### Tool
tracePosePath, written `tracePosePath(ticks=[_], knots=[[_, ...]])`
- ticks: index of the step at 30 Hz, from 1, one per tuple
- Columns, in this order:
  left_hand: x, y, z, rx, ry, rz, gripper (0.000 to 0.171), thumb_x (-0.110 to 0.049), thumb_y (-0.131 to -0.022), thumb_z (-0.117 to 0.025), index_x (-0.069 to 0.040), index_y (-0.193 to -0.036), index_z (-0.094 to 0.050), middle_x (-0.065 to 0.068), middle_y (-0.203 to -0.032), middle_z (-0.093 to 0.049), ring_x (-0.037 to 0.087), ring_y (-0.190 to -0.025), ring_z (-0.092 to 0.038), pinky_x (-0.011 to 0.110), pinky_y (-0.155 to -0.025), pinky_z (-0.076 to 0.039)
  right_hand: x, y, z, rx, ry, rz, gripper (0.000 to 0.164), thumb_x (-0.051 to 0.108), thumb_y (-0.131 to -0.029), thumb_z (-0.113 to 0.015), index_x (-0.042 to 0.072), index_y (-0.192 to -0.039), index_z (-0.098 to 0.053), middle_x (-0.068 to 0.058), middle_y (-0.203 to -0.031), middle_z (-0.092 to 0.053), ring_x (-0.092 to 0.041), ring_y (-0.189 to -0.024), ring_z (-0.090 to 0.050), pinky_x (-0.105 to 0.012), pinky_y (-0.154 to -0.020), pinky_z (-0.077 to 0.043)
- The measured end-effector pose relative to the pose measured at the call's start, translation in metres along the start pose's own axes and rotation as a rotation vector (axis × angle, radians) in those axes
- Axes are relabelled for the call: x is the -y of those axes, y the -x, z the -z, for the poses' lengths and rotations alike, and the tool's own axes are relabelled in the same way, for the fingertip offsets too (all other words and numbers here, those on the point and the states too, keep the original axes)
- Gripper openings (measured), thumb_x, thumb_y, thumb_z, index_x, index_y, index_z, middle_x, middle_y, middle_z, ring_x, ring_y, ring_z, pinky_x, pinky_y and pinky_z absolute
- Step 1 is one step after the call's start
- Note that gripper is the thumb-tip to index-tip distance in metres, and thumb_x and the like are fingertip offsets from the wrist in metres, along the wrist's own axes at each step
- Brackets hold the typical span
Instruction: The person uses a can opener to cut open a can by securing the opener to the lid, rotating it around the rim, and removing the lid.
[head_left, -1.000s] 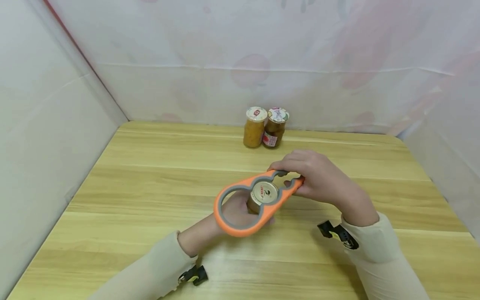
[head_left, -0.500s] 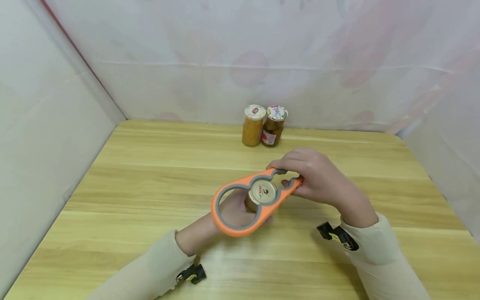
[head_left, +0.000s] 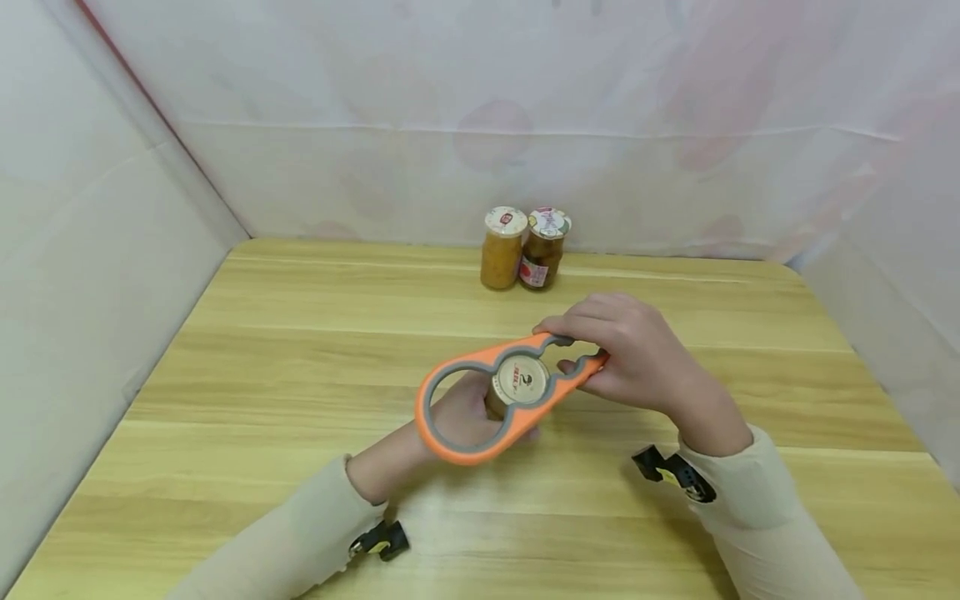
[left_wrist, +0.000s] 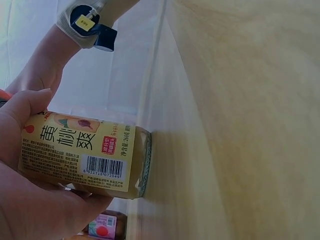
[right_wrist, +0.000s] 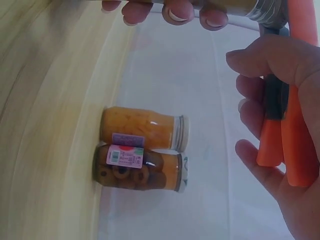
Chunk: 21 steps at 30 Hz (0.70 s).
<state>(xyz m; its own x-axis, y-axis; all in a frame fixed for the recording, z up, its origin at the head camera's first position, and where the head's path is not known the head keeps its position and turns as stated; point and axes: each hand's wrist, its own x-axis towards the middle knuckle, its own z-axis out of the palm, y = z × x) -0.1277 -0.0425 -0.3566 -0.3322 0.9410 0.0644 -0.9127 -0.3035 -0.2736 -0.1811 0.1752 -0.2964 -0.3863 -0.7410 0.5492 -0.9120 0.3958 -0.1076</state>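
My left hand point(head_left: 463, 410) grips a glass jar point(left_wrist: 80, 152) with a yellow fruit label round its body. The jar's gold lid point(head_left: 522, 379) faces up, inside the smaller ring of an orange jar opener point(head_left: 468, 457) lined in grey. My right hand point(head_left: 626, 350) holds the opener by its two handle ends, fingers on the far one and thumb by the near one. In the right wrist view the orange handles point(right_wrist: 300, 135) lie within that hand's curled fingers. The opener's larger ring overlaps the back of my left hand in the head view.
Two more jars stand together at the table's back: one of orange fruit point(head_left: 500, 260), and one of dark fruit point(head_left: 541, 254) with a pink label. Behind them hangs a pale curtain point(head_left: 360, 167). The wooden table point(head_left: 262, 375) spreads around both hands.
Both hands keep their holds. The opener's wide end and the lid have shifted slightly left and up, and the lid's print is turned a little. The whole view has drifted slightly.
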Motion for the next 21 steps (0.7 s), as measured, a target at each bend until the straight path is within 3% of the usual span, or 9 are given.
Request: tracePosePath(ticks=[1, 3, 4, 7, 9, 11, 14, 18, 21], knots=[[-0.0002, -0.0001, 0.0005, 0.013, -0.009, 0.003, 0.047, -0.022, -0.097, -0.039, -0.021, -0.143, -0.031, -0.004, -0.118, -0.055, 0.007, -0.098, -0.051, 0.02, -0.089, -0.04, 0.0002, 0.0001, 0.0002, -0.002, 0.0, -0.001, 0.037, 0.017, -0.066, -0.071, 0.021, -0.103, -0.069, 0.011, -0.087, -0.065, -0.006, -0.077, -0.054, -0.027, -0.066, -0.044], [-0.001, -0.0012, 0.0014, 0.045, -0.169, -0.03, 0.05, -0.022, -0.097, -0.038, -0.02, -0.145, -0.026, -0.004, -0.119, -0.054, 0.006, -0.097, -0.051, 0.02, -0.089, -0.041, 0.0004, 0.0003, 0.0003, -0.005, 0.002, -0.002, 0.037, 0.017, -0.066, -0.071, 0.021, -0.102, -0.069, 0.012, -0.087, -0.064, -0.006, -0.077, -0.054, -0.027, -0.066, -0.044], [-0.001, -0.0011, 0.0018, 0.051, -0.157, -0.028, 0.051, -0.022, -0.096, -0.041, -0.019, -0.145, -0.027, -0.004, -0.123, -0.053, 0.006, -0.099, -0.051, 0.02, -0.09, -0.04, 0.0005, 0.0004, 0.0003, -0.007, 0.0, 0.0, 0.037, 0.017, -0.066, -0.071, 0.021, -0.102, -0.069, 0.012, -0.087, -0.064, -0.006, -0.077, -0.054, -0.027, -0.066, -0.044], [-0.0013, -0.0007, 0.0024, 0.077, -0.394, -0.102, 0.053, -0.022, -0.096, -0.04, -0.017, -0.147, -0.023, -0.003, -0.127, -0.05, 0.008, -0.1, -0.052, 0.021, -0.09, -0.041, 0.0009, 0.0008, -0.0003, -0.013, 0.002, 0.006, 0.038, 0.016, -0.065, -0.072, 0.021, -0.103, -0.069, 0.012, -0.088, -0.064, -0.006, -0.078, -0.055, -0.027, -0.067, -0.044], [-0.0012, 0.0005, 0.0023, 0.069, -0.325, -0.073, 0.052, -0.021, -0.096, -0.041, -0.017, -0.145, -0.026, -0.001, -0.125, -0.051, 0.01, -0.101, -0.052, 0.022, -0.09, -0.041, 0.0013, 0.001, -0.0003, -0.017, 0.004, 0.008, 0.038, 0.016, -0.066, -0.072, 0.021, -0.103, -0.069, 0.012, -0.088, -0.065, -0.006, -0.078, -0.055, -0.027, -0.066, -0.044], [-0.0007, 0.0017, 0.002, 0.051, -0.152, -0.033, 0.05, -0.019, -0.096, -0.043, -0.017, -0.144, -0.03, 0.0, -0.126, -0.051, 0.012, -0.106, -0.051, 0.024, -0.093, -0.04, 0.0018, 0.0011, 0.0001, -0.018, 0.008, 0.01, 0.037, 0.016, -0.066, -0.071, 0.021, -0.103, -0.069, 0.012, -0.088, -0.065, -0.006, -0.077, -0.055, -0.027, -0.066, -0.044], [-0.0003, 0.0011, 0.001, 0.048, -0.125, -0.014, 0.049, -0.02, -0.096, -0.041, -0.02, -0.144, -0.03, -0.002, -0.126, -0.05, 0.011, -0.105, -0.051, 0.023, -0.093, -0.039, 0.0024, 0.0009, 0.0019, -0.024, 0.005, 0.01, 0.036, 0.018, -0.067, -0.071, 0.021, -0.103, -0.069, 0.011, -0.088, -0.065, -0.005, -0.076, -0.055, -0.027, -0.065, -0.044], [-0.0015, -0.0033, -0.0009, 0.108, -0.298, -0.04, 0.053, -0.025, -0.096, -0.04, -0.023, -0.146, -0.024, -0.01, -0.139, -0.038, 0.006, -0.107, -0.049, 0.022, -0.092, -0.039, 0.0019, 0.0014, 0.005, -0.036, -0.014, -0.007, 0.038, 0.017, -0.067, -0.071, 0.022, -0.104, -0.069, 0.014, -0.088, -0.064, -0.003, -0.074, -0.053, -0.024, -0.062, -0.042], [-0.0019, -0.0046, -0.0038, 0.112, -0.2, 0.011, 0.053, -0.026, -0.095, -0.042, -0.024, -0.146, -0.025, -0.015, -0.147, -0.025, 0.004, -0.112, -0.046, 0.022, -0.093, -0.038, 0.0012, 0.0036, 0.007, -0.033, -0.017, -0.024, 0.039, 0.018, -0.067, -0.072, 0.023, -0.105, -0.069, 0.014, -0.089, -0.064, -0.003, -0.074, -0.052, -0.024, -0.062, -0.041]])
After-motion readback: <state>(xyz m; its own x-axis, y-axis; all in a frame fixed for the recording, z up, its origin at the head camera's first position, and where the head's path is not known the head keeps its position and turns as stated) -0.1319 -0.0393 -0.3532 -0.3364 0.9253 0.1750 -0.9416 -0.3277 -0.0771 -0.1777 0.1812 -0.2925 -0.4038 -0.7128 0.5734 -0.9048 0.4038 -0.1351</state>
